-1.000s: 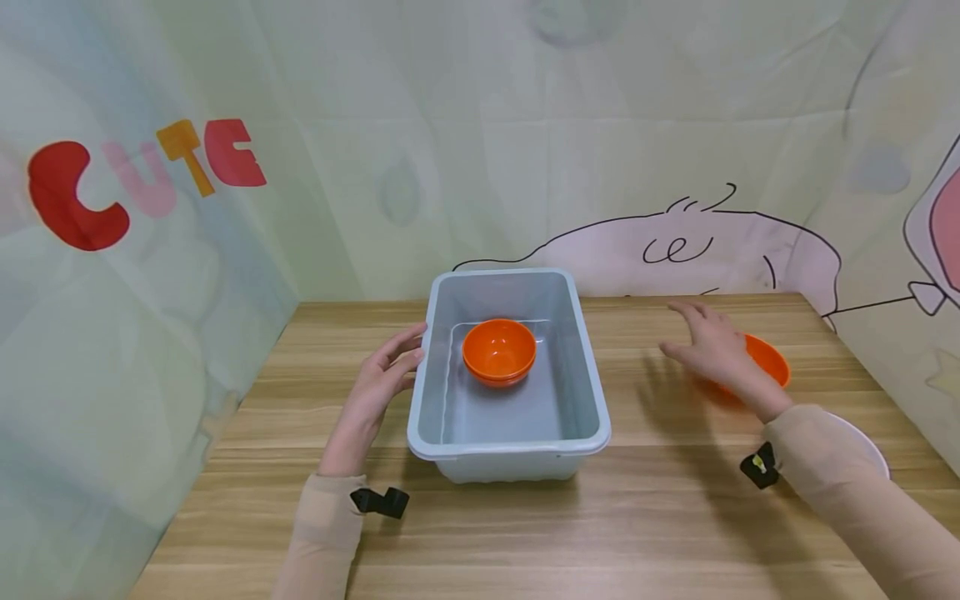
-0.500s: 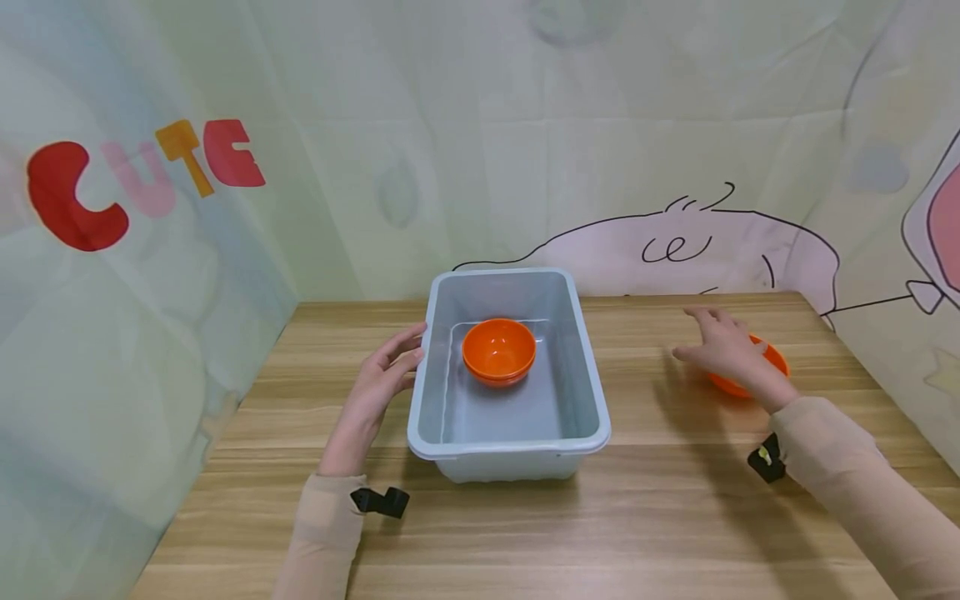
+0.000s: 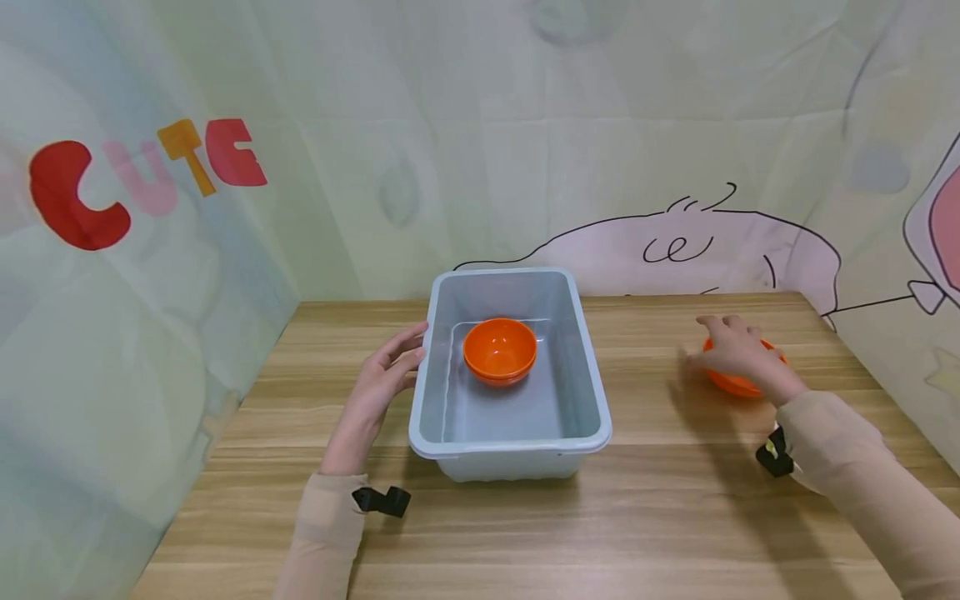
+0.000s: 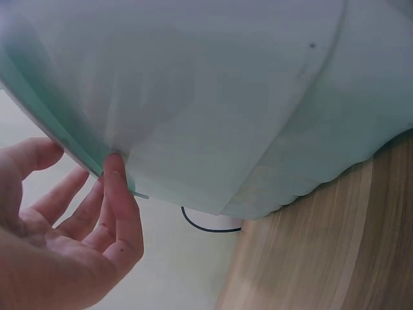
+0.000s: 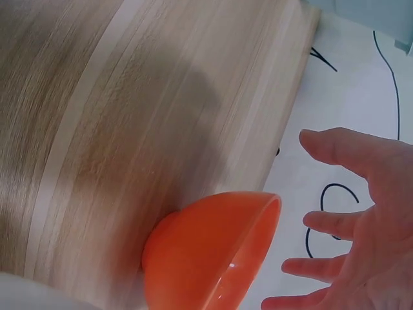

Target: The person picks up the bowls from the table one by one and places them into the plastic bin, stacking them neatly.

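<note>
A pale blue-grey plastic tub [image 3: 510, 447] stands mid-table, with stacked orange bowls [image 3: 499, 350] inside it. My left hand [image 3: 378, 387] rests its fingertips against the outside of the tub's left rim; the left wrist view shows those fingers [image 4: 122, 219] loosely bent at the edge. At the right, my right hand [image 3: 735, 354] hovers over another orange bowl [image 3: 738, 386] and partly hides it from the head camera. In the right wrist view, the spread fingers of this hand [image 5: 361, 226] stand apart from the bowl [image 5: 200, 252], beyond its rim.
A white dish [image 3: 808, 477] shows only slightly beneath the right sleeve. The wooden table [image 3: 637, 517] runs up to a printed cloth backdrop [image 3: 360, 167] at the back and both sides.
My right hand has shifted slightly to the right, more fully over the orange bowl. The left hand, the tub and the bowls inside it have stayed put.
</note>
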Demonstrator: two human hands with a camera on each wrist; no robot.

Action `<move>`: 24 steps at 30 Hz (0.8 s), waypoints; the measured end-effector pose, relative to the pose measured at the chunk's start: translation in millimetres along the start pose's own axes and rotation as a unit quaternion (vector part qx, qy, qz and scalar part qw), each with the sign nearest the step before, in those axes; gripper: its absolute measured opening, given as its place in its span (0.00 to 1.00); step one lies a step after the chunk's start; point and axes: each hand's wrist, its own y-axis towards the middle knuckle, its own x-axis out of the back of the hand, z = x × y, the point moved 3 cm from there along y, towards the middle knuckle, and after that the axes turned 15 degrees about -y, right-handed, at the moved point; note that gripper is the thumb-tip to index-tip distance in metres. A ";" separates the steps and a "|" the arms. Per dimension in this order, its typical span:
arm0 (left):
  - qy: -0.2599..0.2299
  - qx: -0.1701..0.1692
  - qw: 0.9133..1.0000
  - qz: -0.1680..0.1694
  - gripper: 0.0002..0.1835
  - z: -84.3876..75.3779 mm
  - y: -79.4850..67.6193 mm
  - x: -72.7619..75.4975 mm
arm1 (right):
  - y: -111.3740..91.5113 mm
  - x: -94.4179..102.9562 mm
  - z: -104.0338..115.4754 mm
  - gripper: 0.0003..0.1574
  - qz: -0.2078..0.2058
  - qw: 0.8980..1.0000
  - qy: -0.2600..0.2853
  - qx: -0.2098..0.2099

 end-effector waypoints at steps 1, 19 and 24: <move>-0.001 0.000 1.000 0.000 0.27 0.0 -0.1 0.0 | 0.1 -0.1 -1.1 0.54 0.002 1.000 -0.001 -0.001; -0.005 -0.004 1.000 -0.002 0.26 -1.0 -0.5 -1.5 | 4.7 -2.8 -24.8 0.56 0.019 1.000 -0.005 -0.001; -0.004 -0.006 1.000 -0.001 0.26 -1.1 0.3 -1.3 | 4.3 -3.0 -28.4 0.59 0.038 0.999 0.000 -0.005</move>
